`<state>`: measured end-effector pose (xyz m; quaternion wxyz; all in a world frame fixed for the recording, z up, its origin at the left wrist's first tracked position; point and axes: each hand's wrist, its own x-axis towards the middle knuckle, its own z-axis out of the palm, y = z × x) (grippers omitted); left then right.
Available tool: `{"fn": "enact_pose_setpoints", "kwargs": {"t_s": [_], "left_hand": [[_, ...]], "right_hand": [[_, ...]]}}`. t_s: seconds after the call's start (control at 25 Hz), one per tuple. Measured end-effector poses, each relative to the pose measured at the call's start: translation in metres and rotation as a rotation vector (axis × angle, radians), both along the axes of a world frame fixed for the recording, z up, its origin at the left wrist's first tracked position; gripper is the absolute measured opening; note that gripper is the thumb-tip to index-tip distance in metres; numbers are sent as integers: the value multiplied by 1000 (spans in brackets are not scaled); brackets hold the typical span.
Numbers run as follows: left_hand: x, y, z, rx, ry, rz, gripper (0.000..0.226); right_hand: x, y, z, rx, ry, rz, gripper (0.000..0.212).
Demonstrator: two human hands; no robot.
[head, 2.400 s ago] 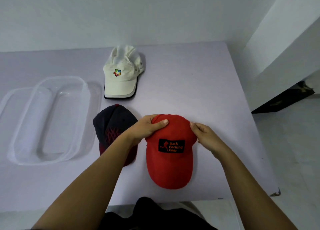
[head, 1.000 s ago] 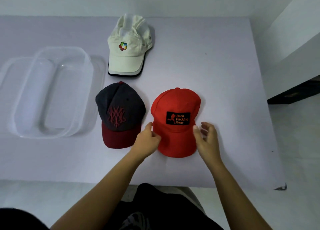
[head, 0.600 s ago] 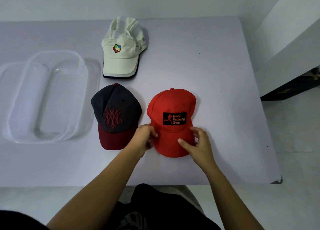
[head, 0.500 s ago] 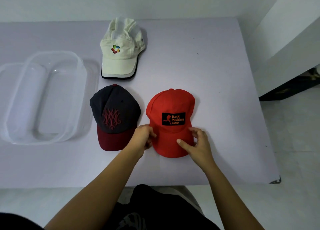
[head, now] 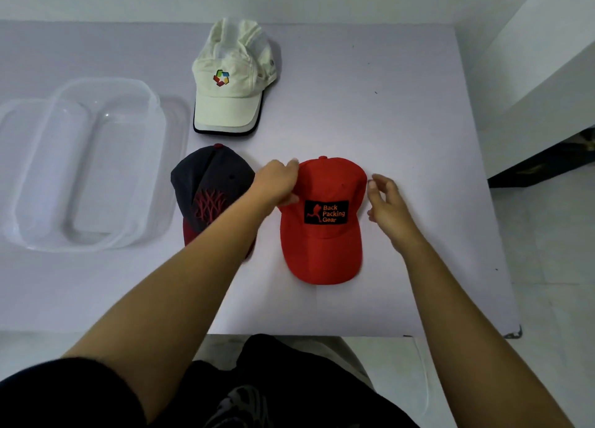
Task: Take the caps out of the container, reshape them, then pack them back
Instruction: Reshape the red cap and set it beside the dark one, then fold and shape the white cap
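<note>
**Red cap, crown shaping**

Head view: red cap flat on worktop, right of dark cap. Crown's left side pinched by left hand; right hand just beside, fingers loose, empty. Best pressed evenly from both sides.

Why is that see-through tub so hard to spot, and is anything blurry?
Head view: soft, even light leaves the clear container only faint glints, so it blends into the pale table; the left hand looks slightly smeared, while lettering on the red cap reads sharp; the white cap casts a soft shadow to its right.
</note>
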<state>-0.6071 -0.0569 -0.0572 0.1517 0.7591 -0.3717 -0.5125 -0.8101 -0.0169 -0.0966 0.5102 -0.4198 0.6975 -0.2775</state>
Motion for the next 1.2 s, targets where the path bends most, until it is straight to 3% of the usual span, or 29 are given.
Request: {"fn": "enact_pose_setpoints", "kwargs": {"t_s": [0.08, 0.2, 0.28, 0.6, 0.72, 0.92, 1.2], "left_hand": [[1, -15, 2, 63, 192, 116, 18], [2, -16, 0, -23, 262, 138, 14], [1, -12, -4, -54, 261, 131, 18], [5, -15, -2, -135, 43, -14, 21], [14, -17, 15, -248, -83, -84, 22], [44, -25, 40, -416, 29, -60, 18], [110, -58, 43, -474, -136, -62, 30]], "right_hand": [[4, -3, -4, 79, -145, 26, 23], [7, -5, -6, 165, -429, -154, 22], [4, -6, -8, 201, -501, -206, 22], [-6, -9, -4, 155, -318, -111, 13], [-9, -17, 1, -23, -173, -169, 6], [15, -52, 37, -303, -105, -253, 17], [110, -103, 71, -448, -109, 43, 17]]}}
